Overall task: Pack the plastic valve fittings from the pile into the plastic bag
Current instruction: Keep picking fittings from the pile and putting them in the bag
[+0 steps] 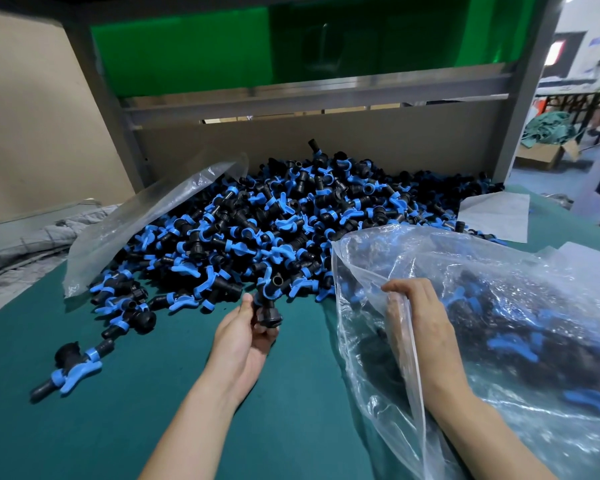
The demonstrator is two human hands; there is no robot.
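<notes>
Currently the left hand (pixel 243 337) grips one valve fitting (pixel 266 308). The thumb lies on its left flank and the curled fingers (pixel 265 337) wrap under its black body, so the fingers are clamped on the part, not spread. The fitting's long axis runs away from the palm toward the pile (pixel 291 216), which lies just beyond the fingertips. The mouth of the plastic bag (pixel 499 306) lies to the right of these fingers, near but not touching. The right hand (pixel 420 317) pinches the bag's rim, fingers curled over the film edge, holding the mouth raised. Many fittings already lie inside. Judged from this, the coming move is a rightward transfer of the held fitting across the green mat (pixel 118 410) into the mouth. The left hand is the nearer one.
</notes>
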